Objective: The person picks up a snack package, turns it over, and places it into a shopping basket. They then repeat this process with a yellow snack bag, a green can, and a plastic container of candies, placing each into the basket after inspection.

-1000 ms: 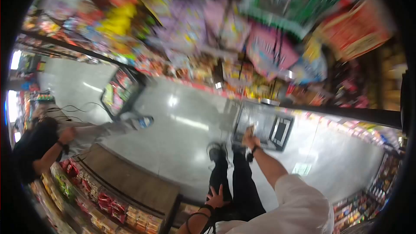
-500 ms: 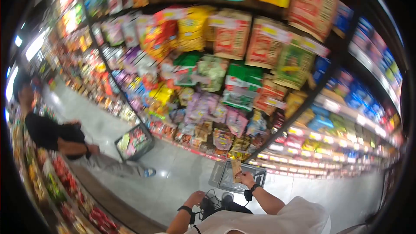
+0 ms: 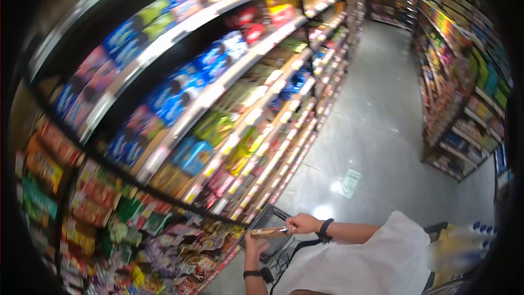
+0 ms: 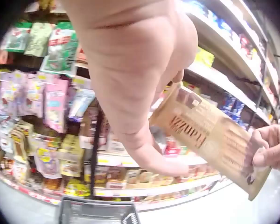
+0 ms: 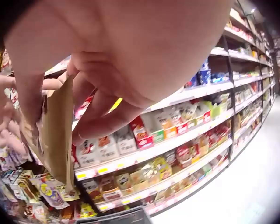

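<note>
A flat tan snack packet (image 4: 203, 135) with dark lettering stretches between my two hands in the left wrist view. My right hand (image 3: 305, 223) pinches one end of it between thumb and fingers. In the right wrist view the packet (image 5: 58, 133) appears nearly edge-on beneath that hand. My left hand (image 3: 253, 251) is at the opposite end, a fingertip right at the packet's corner and the other fingers extended below. From its own wrist camera, the left hand (image 4: 130, 70) partly covers that end. A dark grey shopping basket (image 4: 98, 212) stands on the floor below.
Long shelves (image 3: 218, 84) of packaged snacks run up the aisle on the left. Hanging snack bags (image 3: 169, 251) fill the rack at lower left. The grey aisle floor (image 3: 371, 114) stretches ahead, with another shelf unit (image 3: 464, 131) on its right.
The head view has swung right along the aisle. The right hand, holding the packet, has drawn it back from over the basket, and the left hand has come up to the packet's other end.
</note>
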Motion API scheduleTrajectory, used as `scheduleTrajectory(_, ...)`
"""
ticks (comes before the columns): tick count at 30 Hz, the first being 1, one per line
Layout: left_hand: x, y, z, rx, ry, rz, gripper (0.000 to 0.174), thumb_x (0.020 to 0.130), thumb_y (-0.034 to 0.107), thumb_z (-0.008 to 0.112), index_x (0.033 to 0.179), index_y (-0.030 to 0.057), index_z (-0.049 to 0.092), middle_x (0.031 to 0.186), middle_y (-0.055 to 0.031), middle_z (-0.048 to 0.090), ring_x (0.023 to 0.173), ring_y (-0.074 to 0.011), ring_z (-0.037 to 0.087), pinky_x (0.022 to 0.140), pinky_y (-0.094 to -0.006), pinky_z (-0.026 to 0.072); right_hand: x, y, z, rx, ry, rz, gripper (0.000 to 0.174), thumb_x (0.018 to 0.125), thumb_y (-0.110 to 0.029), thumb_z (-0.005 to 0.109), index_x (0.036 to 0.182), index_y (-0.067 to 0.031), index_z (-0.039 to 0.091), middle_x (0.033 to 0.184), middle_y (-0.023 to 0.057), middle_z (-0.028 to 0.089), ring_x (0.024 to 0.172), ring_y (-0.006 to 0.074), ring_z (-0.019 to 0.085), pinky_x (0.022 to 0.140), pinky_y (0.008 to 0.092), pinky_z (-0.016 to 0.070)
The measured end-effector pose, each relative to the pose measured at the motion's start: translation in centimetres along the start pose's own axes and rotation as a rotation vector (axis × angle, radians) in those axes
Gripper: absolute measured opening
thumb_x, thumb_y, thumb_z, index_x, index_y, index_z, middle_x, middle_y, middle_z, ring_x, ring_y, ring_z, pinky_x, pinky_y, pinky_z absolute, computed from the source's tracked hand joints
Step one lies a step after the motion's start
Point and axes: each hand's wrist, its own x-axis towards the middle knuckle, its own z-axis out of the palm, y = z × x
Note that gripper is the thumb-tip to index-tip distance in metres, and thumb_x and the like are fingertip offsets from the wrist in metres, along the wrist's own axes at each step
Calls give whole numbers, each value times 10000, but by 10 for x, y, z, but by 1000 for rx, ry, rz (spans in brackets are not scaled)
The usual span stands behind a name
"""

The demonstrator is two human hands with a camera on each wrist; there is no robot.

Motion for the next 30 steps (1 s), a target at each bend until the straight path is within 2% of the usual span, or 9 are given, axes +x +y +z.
scheduleTrajectory(2,17,22,72,76,-100,67,629,1060,509,510,1522,110,356,1357,-182,553,1134,-335,647,882,-479,622,-34,16,-39,78,115,-20,265,920,-388,764,898,-172,613,732,106,672,676,347,667,602,443,488)
scheduleTrajectory(5,26,51,192,207,-230,172,509,1018,282,651,1429,111,405,1315,-146,540,1125,-283,649,831,-422,646,-76,22,-123,-14,304,149,273,910,-349,792,884,-146,611,763,107,703,625,343,649,574,432,478)
scheduleTrajectory(6,32,56,224,224,-290,209,499,999,199,692,1404,108,414,1317,-136,528,1131,-271,646,817,-408,652,-90,26,-144,32,306,284,279,892,-292,822,934,-124,603,872,86,757,722,301,695,640,395,511)
scheduleTrajectory(9,37,67,297,94,-429,223,509,928,23,725,1342,100,439,1279,-129,551,1120,-241,651,850,-414,657,-123,20,-189,189,694,222,327,868,-214,851,1016,-108,579,1014,50,776,927,241,730,765,359,540)
scheduleTrajectory(10,34,69,318,54,-476,274,498,912,-17,714,1315,95,445,1284,-140,585,1132,-235,646,893,-402,644,-134,26,-200,272,680,325,400,861,-149,864,1121,-92,565,1153,43,752,1096,203,698,926,347,534)
scheduleTrajectory(13,40,79,361,12,-665,307,509,897,-45,712,1311,96,451,1294,-151,615,1154,-229,639,948,-375,609,-153,41,-219,367,891,359,434,866,-126,867,1182,-74,574,1200,72,722,1109,187,681,978,332,523)
scheduleTrajectory(17,60,99,406,17,-799,326,509,878,-72,708,1284,105,456,1326,-177,623,1198,-243,630,1016,-377,543,-157,62,-254,451,927,366,540,854,-103,877,1289,-68,559,1201,43,667,1148,138,634,996,314,510)
scheduleTrajectory(18,64,108,415,-30,-795,258,519,878,-75,708,1285,110,445,1336,-187,617,1201,-250,633,1036,-388,529,-147,52,-274,397,927,360,581,836,-64,876,1309,-77,539,1180,27,633,1137,128,619,989,307,507)
scheduleTrajectory(30,140,214,512,178,-741,665,559,834,-31,796,1288,76,487,1426,-233,566,1302,-282,592,1098,-421,495,-33,97,-467,442,891,75,656,812,-21,838,1381,-95,522,1179,49,657,1115,151,650,984,314,518)
